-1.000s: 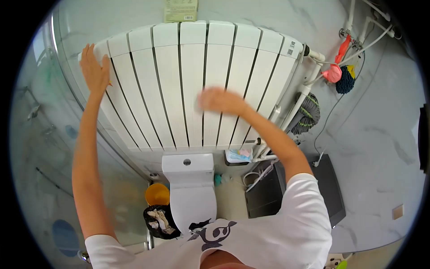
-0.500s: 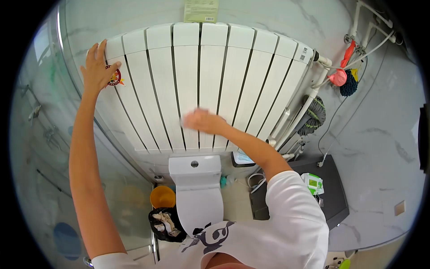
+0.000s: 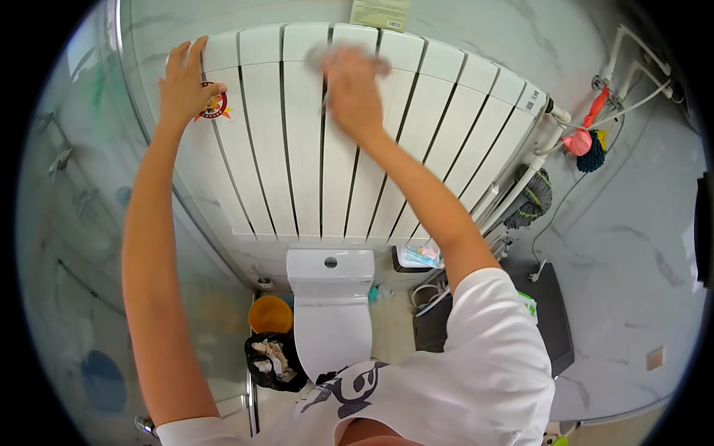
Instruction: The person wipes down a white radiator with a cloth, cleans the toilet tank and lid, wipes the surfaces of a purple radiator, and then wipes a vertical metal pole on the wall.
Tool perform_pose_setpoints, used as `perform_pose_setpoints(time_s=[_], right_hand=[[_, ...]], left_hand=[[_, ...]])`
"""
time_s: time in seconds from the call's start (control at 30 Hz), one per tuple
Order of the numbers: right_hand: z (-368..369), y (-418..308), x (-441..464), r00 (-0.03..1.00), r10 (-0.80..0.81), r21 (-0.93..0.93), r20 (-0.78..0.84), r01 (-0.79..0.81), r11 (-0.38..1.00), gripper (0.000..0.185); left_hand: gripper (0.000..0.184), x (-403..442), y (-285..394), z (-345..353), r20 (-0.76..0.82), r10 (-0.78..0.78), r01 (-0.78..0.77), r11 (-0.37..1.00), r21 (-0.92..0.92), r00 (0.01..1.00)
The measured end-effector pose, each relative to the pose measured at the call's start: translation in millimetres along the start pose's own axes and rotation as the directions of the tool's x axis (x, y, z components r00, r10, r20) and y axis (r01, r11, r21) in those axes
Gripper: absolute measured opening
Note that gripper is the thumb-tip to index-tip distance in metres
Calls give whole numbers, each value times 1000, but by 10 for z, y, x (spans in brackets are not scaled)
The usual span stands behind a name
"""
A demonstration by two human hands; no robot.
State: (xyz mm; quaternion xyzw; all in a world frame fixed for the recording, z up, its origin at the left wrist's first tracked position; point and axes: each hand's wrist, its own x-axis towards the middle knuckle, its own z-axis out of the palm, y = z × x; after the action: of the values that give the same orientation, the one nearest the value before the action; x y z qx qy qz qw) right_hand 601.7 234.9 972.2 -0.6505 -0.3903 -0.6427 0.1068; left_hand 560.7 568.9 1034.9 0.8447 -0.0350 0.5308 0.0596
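A white panel radiator with vertical slats hangs on the wall in front of me. My left hand rests on its upper left corner, fingers spread over the top edge. The thumb lies beside a round red-and-yellow sticker. My right hand is closed on a greyish cloth, pressed against the upper middle of the radiator. Motion blurs the cloth and fingers, and the hand hides most of the cloth.
A pale green box stands above the radiator's top edge. Below are a white toilet, an orange bucket and a black-lined trash bin. Pipes and a grey mop head are at right, a glass partition at left.
My right hand has moved up from the lower middle of the radiator to near its top. The view has shifted slightly; my left hand stays at the same corner.
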Motion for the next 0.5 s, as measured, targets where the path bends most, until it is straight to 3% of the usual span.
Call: perform_pose_setpoints(time_s=[0.03, 0.07, 0.1, 0.13, 0.17, 0.27, 0.3, 0.33, 0.37, 0.4, 0.47, 0.5], right_hand=[[48, -137, -314, 981, -125, -3, 150, 127, 992, 67], [170, -266, -703, 898, -242, 101, 368, 220, 970, 59], [236, -446, -1080, 749, -400, 27, 529, 456, 890, 52], [18, -635, -1221, 604, -552, -25, 574, 687, 726, 43], [152, -555, -1557, 595, -746, 336, 301, 665, 666, 29], [18, -432, -1242, 511, -796, 288, 324, 749, 597, 19], [253, -300, -1148, 629, -664, 534, 404, 427, 730, 15], [125, -210, -621, 613, -645, 146, 457, 663, 734, 16], [83, -53, -208, 803, -569, 121, 176, 556, 822, 23], [104, 157, 220, 861, -488, 266, 144, 442, 857, 33], [28, 128, 822, 984, -175, 52, -21, 176, 983, 44], [103, 69, 862, 992, -120, 21, -42, 121, 992, 47]], left_hand=[[97, 4, -18, 6, -14, 11, -12, 1000, -25, 1000], [97, 4, -35, 23, -25, 21, -22, 998, -51, 999], [97, -3, -45, 39, -36, 32, -35, 996, -77, 999], [97, -36, -31, 58, -43, 22, -25, 998, -64, 999], [97, -54, -11, 78, -56, 11, -14, 999, -48, 998], [96, -38, 13, 128, -87, -2, -1, 1000, -30, 996], [96, -21, -1, 134, -92, -8, 5, 999, -32, 996], [97, -13, -22, 123, -93, 1, -6, 999, -53, 996], [98, 1, -34, 116, -95, 8, -16, 997, -77, 995], [100, -16, -32, 112, -90, 15, -24, 994, -102, 996], [103, -25, -16, 56, -69, 15, -22, 994, -107, 998], [104, -15, -9, 25, -61, 15, -22, 994, -108, 998]])
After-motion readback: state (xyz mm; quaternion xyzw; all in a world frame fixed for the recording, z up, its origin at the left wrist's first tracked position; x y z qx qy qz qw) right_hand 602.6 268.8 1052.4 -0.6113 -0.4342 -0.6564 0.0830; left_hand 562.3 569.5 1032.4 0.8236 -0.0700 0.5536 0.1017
